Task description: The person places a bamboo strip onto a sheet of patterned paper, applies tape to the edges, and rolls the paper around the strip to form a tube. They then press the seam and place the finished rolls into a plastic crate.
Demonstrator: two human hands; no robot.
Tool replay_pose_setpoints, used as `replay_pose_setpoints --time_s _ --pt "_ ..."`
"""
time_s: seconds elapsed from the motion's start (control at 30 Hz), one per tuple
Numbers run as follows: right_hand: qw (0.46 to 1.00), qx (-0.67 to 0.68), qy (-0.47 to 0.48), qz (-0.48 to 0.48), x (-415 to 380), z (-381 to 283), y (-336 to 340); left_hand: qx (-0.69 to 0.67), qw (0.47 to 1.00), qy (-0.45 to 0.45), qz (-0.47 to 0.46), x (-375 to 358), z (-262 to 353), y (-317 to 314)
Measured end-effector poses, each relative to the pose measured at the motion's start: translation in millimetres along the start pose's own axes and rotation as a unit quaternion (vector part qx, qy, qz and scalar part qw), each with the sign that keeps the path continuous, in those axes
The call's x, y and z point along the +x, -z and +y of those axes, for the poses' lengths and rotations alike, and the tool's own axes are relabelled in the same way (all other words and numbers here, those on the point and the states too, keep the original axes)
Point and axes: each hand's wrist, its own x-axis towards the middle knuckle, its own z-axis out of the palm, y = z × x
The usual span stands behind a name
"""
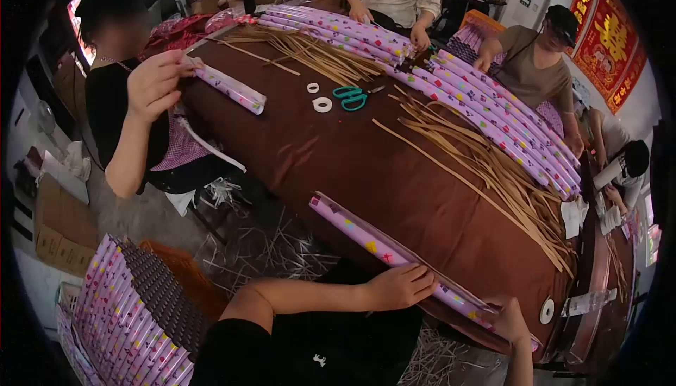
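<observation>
A long roll of patterned purple paper [359,235] lies slantwise along the near edge of the brown table. My left hand [403,287] rests on its middle with the fingers curled round it. Near the roll's right end, my right hand [508,321] has its fingers closed on it. A brown strip shows along the roll's upper edge. To the right of my right hand is a white tape roll [547,310]. Farther up the table are teal-handled scissors [352,97] and another white tape roll [322,104].
Brown strips [486,168] and stacked purple rolls [493,111] cover the table's far side. Co-workers [539,69] sit or stand round it; one person's hand [153,85] holds a roll at the left. A large bundle of rolls [130,308] stands at lower left.
</observation>
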Motion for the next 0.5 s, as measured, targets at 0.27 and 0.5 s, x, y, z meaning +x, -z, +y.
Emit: replay_pose_setpoints --time_s 0.27,0.5 --pt "0.987 -0.063 0.085 0.118 -25.7 -14.4 -29.4 0.091 0.991 -0.021 0.096 -6.3 16.6 -4.7" --pt "0.945 -0.165 0.167 0.230 -28.0 -36.5 -52.3 -0.074 0.975 -0.041 -0.205 29.3 -21.3 30.5"
